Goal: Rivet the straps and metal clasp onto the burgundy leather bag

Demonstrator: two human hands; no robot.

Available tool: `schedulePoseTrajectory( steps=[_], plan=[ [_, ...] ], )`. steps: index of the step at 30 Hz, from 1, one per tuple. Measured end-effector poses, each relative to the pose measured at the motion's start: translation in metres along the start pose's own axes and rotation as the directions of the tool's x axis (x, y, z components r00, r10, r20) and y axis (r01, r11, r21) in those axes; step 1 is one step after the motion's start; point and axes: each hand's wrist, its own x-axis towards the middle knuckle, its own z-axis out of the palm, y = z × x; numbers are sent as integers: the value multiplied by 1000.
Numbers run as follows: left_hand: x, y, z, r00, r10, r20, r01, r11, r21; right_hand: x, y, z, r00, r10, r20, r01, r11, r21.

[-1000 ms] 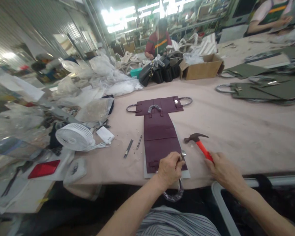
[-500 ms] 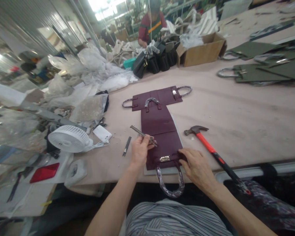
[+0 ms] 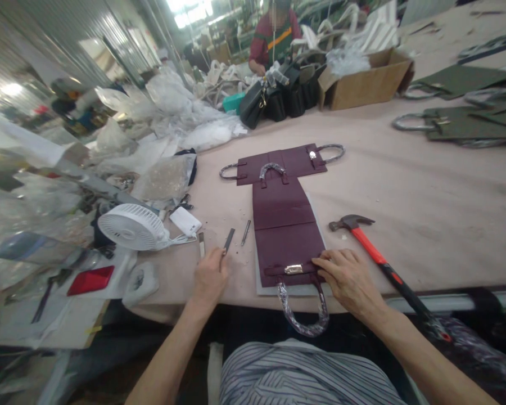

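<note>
While 2 hands (image 3: pixel 212 275) (image 3: pixel 349 280) are apart, fingers (image 3: pixel 328 262) bent, right touching bag (image 3: pixel 289 242)

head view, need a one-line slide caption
Right hand on a maroon bag panel with a metal clasp, left hand at small tools, claw hammer lying nearby.

Black bags (image 3: pixel 275 104) sit beside a cardboard box (image 3: pixel 366 84), a white fan (image 3: pixel 129 226) near plastic (image 3: pixel 158 179).

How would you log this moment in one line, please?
Left hand: at flat dark tool, grip unclear | Right hand: touching maroon bag piece near metal clasp | Hammer: lying unheld, right of bag piece
</note>
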Motion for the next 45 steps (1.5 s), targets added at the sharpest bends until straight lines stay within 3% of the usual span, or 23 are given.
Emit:
schedulePoseTrajectory(
  steps=[3, 5, 7, 12, 16, 19, 22, 25, 27, 31, 35, 41, 45],
  plan=[
    [-9, 58, 11, 955, 283, 84, -265, 948, -176, 4, 1, -2, 993, -118, 11, 118, 993, -30],
    [-8, 90, 16, 912, 376, 163, -353, 923, -150, 5, 1, -3, 983, -179, 46, 182, 981, -64],
    [-3, 108, 20, 867, 439, 236, -433, 898, -82, 6, 2, -4, 969, -229, 95, 238, 966, -105],
    [6, 114, 19, 708, 632, 315, -657, 753, -34, 7, 1, -7, 933, -305, 189, 339, 922, -188],
    [8, 99, 14, 641, 701, 312, -715, 694, -89, 10, 0, -8, 934, -289, 208, 326, 930, -171],
    [8, 77, 15, 642, 736, 214, -686, 676, -268, 9, 6, -7, 943, -282, 175, 296, 953, -60],
    [3, 55, 24, 637, 769, 53, -684, 596, -422, 6, 14, -7, 939, -314, 138, 310, 950, 49],
    [-8, 44, 37, 613, 778, -140, -751, 518, -410, 4, 17, -8, 935, -340, 100, 334, 940, 73],
    [-16, 44, 44, 632, 744, -219, -758, 535, -374, 4, 17, -8, 932, -352, 84, 346, 935, 76],
    [-24, 49, 45, 704, 687, -181, -694, 611, -381, 0, 17, -8, 927, -371, 51, 366, 927, 84],
    [-23, 52, 43, 702, 693, -164, -696, 617, -367, -7, 13, -4, 951, -310, 1, 309, 949, 56],
    [-13, 56, 52, 777, 598, -196, -625, 698, -350, -9, 7, 15, 979, -171, -106, 179, 981, 70],
    [-14, 58, 51, 776, 598, -201, -626, 689, -364, -7, 4, 21, 978, -143, -151, 157, 984, 82]
  ],
)
